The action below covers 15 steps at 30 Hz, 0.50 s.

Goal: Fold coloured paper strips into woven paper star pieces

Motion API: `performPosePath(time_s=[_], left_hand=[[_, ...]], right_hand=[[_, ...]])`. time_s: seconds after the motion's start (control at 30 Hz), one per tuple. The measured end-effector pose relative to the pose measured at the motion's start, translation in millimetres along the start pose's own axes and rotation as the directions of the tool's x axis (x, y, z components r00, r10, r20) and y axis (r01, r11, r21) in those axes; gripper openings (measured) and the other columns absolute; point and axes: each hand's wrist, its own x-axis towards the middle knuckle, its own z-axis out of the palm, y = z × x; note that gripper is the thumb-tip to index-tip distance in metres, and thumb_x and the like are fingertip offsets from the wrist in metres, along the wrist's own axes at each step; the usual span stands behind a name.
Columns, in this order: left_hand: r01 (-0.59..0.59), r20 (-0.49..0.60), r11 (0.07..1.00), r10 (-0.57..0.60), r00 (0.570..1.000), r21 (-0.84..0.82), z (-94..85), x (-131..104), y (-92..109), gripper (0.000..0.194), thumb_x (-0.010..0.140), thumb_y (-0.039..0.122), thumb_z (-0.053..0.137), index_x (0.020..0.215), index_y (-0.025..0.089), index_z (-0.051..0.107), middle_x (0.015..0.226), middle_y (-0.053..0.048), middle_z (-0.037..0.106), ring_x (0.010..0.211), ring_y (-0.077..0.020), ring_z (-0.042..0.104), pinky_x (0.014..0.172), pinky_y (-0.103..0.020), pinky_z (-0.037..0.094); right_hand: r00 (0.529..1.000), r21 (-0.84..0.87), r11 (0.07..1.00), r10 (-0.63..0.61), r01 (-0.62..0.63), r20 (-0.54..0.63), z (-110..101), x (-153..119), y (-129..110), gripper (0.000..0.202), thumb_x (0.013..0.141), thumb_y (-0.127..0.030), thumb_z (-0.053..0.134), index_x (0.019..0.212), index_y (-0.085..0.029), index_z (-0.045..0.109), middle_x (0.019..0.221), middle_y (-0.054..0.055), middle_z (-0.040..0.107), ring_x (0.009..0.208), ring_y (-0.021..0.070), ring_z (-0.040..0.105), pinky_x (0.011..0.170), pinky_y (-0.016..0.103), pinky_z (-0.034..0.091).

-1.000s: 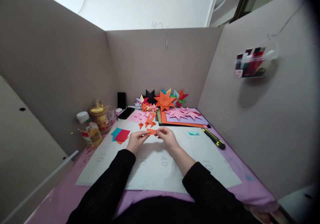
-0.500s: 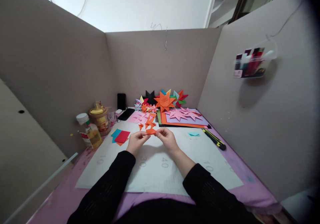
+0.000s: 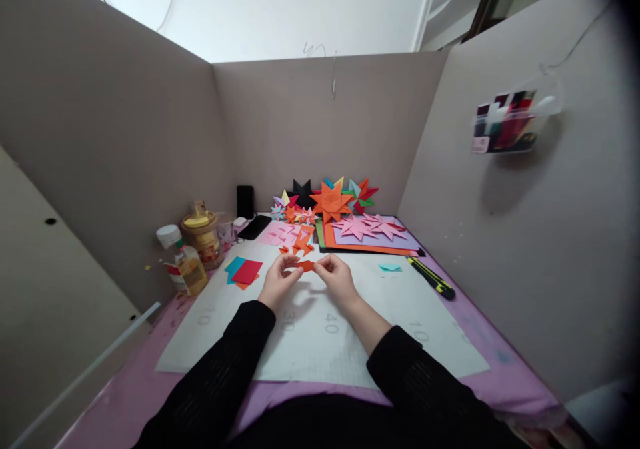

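Observation:
A small folded piece of orange paper (image 3: 307,266) is held up between my two hands, just over the white mat. My right hand (image 3: 338,278) pinches its right end between thumb and forefinger. At its left end are the thumb and fingertips of my left hand (image 3: 280,282), closed lightly on the edge. Beyond my fingers lie several folded orange pieces (image 3: 303,241), partly hidden by the left hand. A stack of small red, blue and orange paper squares (image 3: 247,272) rests left of my left hand. Out to the right lies a folded turquoise piece (image 3: 391,267).
A yellow and black box cutter (image 3: 432,278) lies at the right edge of the mat (image 3: 370,355). Folded paper stars (image 3: 332,202) stand at the back wall, with pink stars (image 3: 356,227) on coloured sheets. A bottle (image 3: 186,265), tubs (image 3: 204,239) and a phone (image 3: 255,227) line the left.
The orange paper has turned and now shows a narrower, darker face. My left fingers have lifted and spread a little; the right hand keeps its pinch. The view has shifted slightly.

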Motion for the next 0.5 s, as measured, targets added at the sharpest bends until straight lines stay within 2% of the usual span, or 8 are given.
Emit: performPosePath(time_s=[0.1, 0.33, 0.5], left_hand=[[0.022, 0.025, 0.998, -0.023, 0.999, 0.064, 0.0, -0.8, 1.4, 0.039, 0.068, 0.034, 0.066, 0.102, 0.015, 0.060, 0.105, -0.012, 0.061, 0.096, -0.0220, 0.057, 0.077, -0.031, 0.046], [0.001, 0.019, 0.986, -0.005, 1.000, 0.165, 2.6, -3.4, 7.8, 0.026, 0.067, 0.037, 0.065, 0.081, 0.015, 0.068, 0.087, -0.009, 0.067, 0.083, -0.0206, 0.060, 0.070, -0.029, 0.046], [-0.013, 0.034, 0.983, 0.007, 0.999, 0.186, 3.1, -4.8, 10.1, 0.024, 0.069, 0.037, 0.062, 0.077, 0.015, 0.068, 0.080, -0.007, 0.067, 0.077, -0.0187, 0.060, 0.067, -0.027, 0.046]], right_hand=[[0.999, -0.067, 0.997, -0.033, 0.036, 0.037, 1.2, -3.0, -1.4, 0.015, 0.071, -0.032, 0.058, 0.066, -0.019, 0.055, 0.061, -0.001, 0.054, 0.057, 0.0131, 0.048, 0.056, 0.025, 0.039], [0.992, -0.130, 0.986, -0.093, 0.103, 0.086, 4.3, -7.4, -4.1, 0.012, 0.073, -0.030, 0.055, 0.066, -0.020, 0.055, 0.065, 0.000, 0.058, 0.061, 0.0145, 0.051, 0.060, 0.027, 0.042], [0.986, -0.166, 0.977, -0.117, 0.135, 0.115, 3.8, -8.0, -5.7, 0.011, 0.074, -0.027, 0.053, 0.066, -0.020, 0.054, 0.065, 0.001, 0.057, 0.061, 0.0144, 0.051, 0.061, 0.027, 0.042]])
